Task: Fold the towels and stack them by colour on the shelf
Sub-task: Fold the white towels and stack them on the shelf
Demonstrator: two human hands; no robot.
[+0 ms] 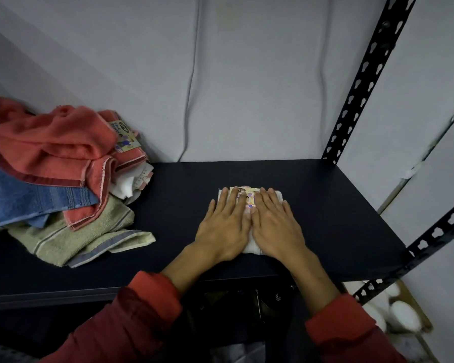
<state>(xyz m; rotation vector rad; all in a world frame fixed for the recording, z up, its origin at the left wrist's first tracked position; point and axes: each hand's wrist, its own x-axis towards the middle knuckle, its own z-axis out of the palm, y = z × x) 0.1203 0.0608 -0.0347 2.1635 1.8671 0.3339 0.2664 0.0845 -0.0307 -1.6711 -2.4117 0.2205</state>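
A folded white towel with a printed paper label lies on the dark shelf, right of its middle. My left hand and my right hand lie side by side on it, fingers straight, pressing it flat and hiding most of it. At the shelf's left end sits a loose heap of towels: a red towel on top, a blue towel under it, a pale green towel at the bottom front, and a bit of white towel showing between them.
A black perforated metal upright stands at the shelf's back right, and a slanted brace runs by the right front corner. A grey wall is behind. White round objects lie below to the right.
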